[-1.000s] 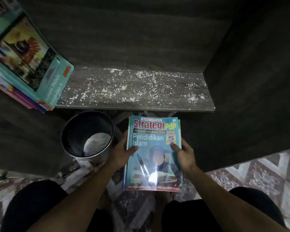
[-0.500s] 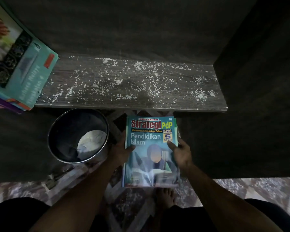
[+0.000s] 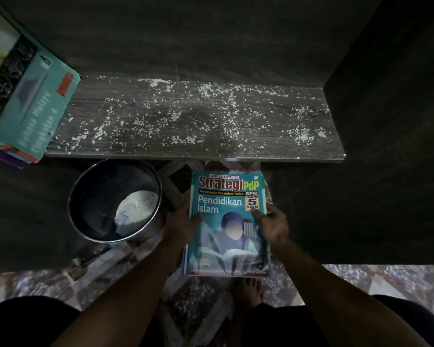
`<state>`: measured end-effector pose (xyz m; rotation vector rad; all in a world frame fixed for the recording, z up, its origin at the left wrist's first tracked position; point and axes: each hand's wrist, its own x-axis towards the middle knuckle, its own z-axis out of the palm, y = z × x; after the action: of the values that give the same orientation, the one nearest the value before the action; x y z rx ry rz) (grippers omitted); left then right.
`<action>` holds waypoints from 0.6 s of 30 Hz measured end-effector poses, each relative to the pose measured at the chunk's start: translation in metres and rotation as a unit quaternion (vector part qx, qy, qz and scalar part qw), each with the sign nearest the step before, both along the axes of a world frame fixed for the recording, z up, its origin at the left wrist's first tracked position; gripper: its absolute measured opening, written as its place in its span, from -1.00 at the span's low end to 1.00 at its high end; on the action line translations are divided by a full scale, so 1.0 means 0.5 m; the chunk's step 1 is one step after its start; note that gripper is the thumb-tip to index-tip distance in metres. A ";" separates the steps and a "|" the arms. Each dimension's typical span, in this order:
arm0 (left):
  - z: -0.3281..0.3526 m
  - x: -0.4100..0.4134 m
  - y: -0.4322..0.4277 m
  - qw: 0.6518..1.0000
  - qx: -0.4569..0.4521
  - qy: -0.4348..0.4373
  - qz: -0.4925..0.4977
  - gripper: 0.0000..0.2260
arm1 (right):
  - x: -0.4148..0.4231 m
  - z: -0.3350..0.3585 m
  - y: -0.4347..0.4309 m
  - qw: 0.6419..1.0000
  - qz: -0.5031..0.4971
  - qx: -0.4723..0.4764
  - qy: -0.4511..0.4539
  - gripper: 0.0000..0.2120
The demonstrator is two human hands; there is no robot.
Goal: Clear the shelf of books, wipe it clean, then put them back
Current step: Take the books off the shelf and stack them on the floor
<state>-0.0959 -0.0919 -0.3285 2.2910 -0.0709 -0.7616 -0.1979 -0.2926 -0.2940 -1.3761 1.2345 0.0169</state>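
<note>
So, lower middle of the frame: a teal workbook (image 3: 227, 221) with "Strategi PdP Pendidikan Islam" on the front is held flat, cover up, between both hands. Its left edge is gripped by the left hand (image 3: 183, 225), thumb laid across the cover. The right edge is gripped the same way by the right hand (image 3: 273, 225), thumb on top as well. A green edge is seen poking out under the top right corner, so more than one book is likely being carried, though how many can't be told.

The shelf (image 3: 186, 121) is stretched across the upper middle of the frame, a dark wood board with white specks (image 3: 226, 131) scattered pretty much all over it. The workbook is held just below the shelf's front edge in the picture, not touching it.

In the upper left corner a stack of books (image 3: 30, 96) is seen, a teal one on top and purple ones underneath. Whether it's actually resting on the shelf end can't be made out.

A round metal bucket (image 3: 85, 196) is parked on the floor left of centre, just beside the left hand, with a white cloth (image 3: 135, 211) bunched up inside. The patterned floor (image 3: 386, 279) is visible along the bottom, and a bare foot (image 3: 248, 291) is spotted right under the workbook's lower edge.
</note>
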 end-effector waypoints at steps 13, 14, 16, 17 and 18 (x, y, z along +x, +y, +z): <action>0.005 -0.002 -0.009 0.998 0.066 -0.010 0.002 -0.54 | 0.005 -0.003 -0.014 0.998 0.017 -0.039 0.044 -0.87; 0.011 -0.003 -0.010 0.996 0.083 -0.006 -0.006 -0.56 | 0.004 -0.003 -0.015 0.996 0.038 -0.053 0.061 -0.86; 0.021 -0.006 -0.012 0.994 0.108 0.003 -0.015 -0.57 | 0.002 0.007 -0.013 0.993 0.067 -0.061 0.081 -0.82; 0.028 -0.008 -0.012 0.994 0.112 0.007 -0.017 -0.57 | 0.002 0.014 -0.010 0.991 0.079 -0.065 0.083 -0.80; 0.032 -0.011 -0.012 0.994 0.110 0.007 -0.020 -0.57 | 0.002 0.022 -0.008 0.989 0.094 -0.076 0.088 -0.79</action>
<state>-0.1012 -0.0979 -0.3128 2.4987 -0.0279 -0.8429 -0.1970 -0.2967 -0.2831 -1.6483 1.2671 0.1830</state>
